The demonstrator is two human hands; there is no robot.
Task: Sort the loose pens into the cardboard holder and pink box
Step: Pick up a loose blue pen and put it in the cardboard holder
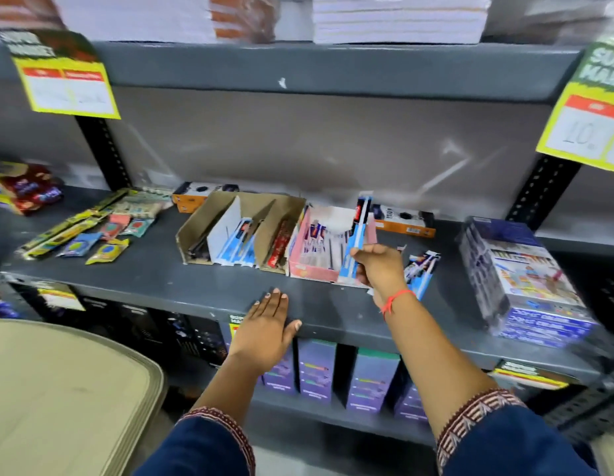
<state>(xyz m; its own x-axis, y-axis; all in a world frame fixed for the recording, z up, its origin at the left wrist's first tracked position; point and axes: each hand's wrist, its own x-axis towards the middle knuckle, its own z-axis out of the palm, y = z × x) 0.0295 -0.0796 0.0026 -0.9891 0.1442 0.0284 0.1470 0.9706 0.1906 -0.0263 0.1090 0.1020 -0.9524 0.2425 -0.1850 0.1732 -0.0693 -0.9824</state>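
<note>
A brown cardboard holder (195, 224) with dividers stands on the grey shelf (154, 276), with blue and red packaged pens in its slots. Right of it sits the pink box (310, 271) with several pens inside. My right hand (379, 266) is shut on a bunch of blue-and-white packaged pens (356, 235), held upright just over the pink box's right edge. More loose packaged pens (420, 269) lie on the shelf right of that hand. My left hand (267, 324) rests flat and open on the shelf's front edge.
Loose sachets and long yellow-green packs (82, 235) lie at the shelf's left. Orange boxes (405, 221) sit behind the pink box. A stack of blue crayon boxes (525, 283) stands at the right. Yellow price tags (68, 87) hang from the upper shelf. A beige surface (58, 400) is at lower left.
</note>
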